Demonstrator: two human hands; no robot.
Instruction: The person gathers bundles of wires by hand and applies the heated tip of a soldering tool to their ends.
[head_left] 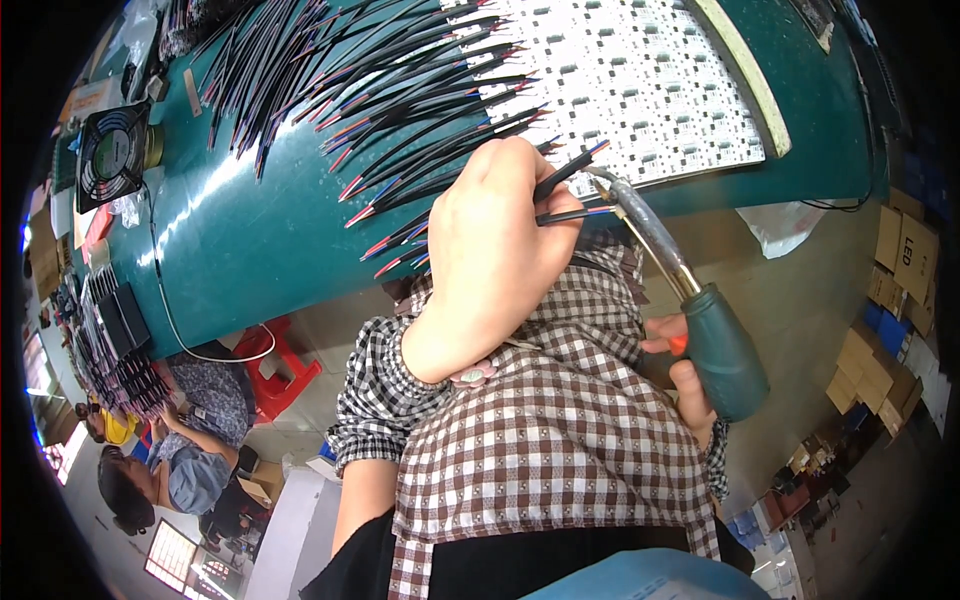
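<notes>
My left hand [490, 235] is closed on a black cable [565, 172], whose end with thin coloured wires points to the upper right. A second cable end [575, 214] sticks out below it from the same hand. My right hand [690, 385] grips the green handle of a soldering iron [728, 355], which hides part of the fingers. The iron's bent metal tip [605, 188] is close beside the two cable ends; whether it touches them I cannot tell. Just beyond, a white panel of small circuit boards [625, 90] lies flat, with a row of black cables [420, 130] along its left edge.
The green table [270, 270] carries a loose pile of cables [270, 70] and a small black fan [112, 155] with a trailing cord. A pale strip [750, 70] borders the panel. At lower left are a red stool [275, 375] and another person [195, 465]; cardboard boxes [905, 255] stand right.
</notes>
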